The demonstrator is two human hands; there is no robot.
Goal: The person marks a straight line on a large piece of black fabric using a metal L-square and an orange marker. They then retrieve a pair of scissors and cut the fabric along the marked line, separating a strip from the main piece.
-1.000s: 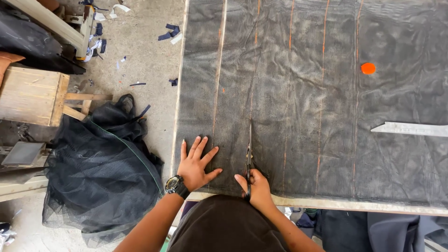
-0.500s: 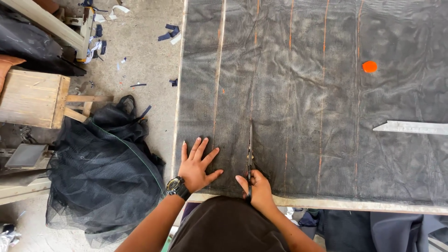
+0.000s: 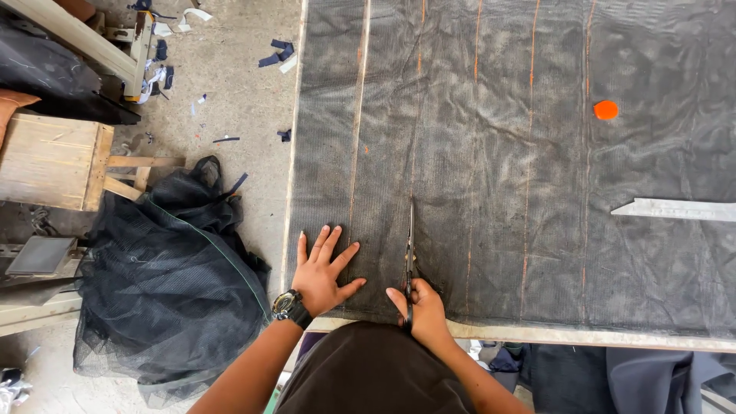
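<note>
While the right hand works at the lower centre of the frame, its fingers are closed through the handles of a pair of scissors, blades pointing up-frame along an orange chalk line on the black mesh fabric. That mesh is spread flat over the table, covering most of the centre and right of the frame. Left hand lies palm-down with fingers splayed wide, gripping nothing, pressing the mesh just left of the blades. Mesh looks light, thin and floppy, likely to shift or pucker, so best pinned flat close beside the cut line rather than lifted. Further right, a metal ruler rests on the fabric, an orange disc above it, both well apart from the scissors. Lower left, a heap of black netting sits on the floor by a wooden crate; nothing blocks the blades.
</note>
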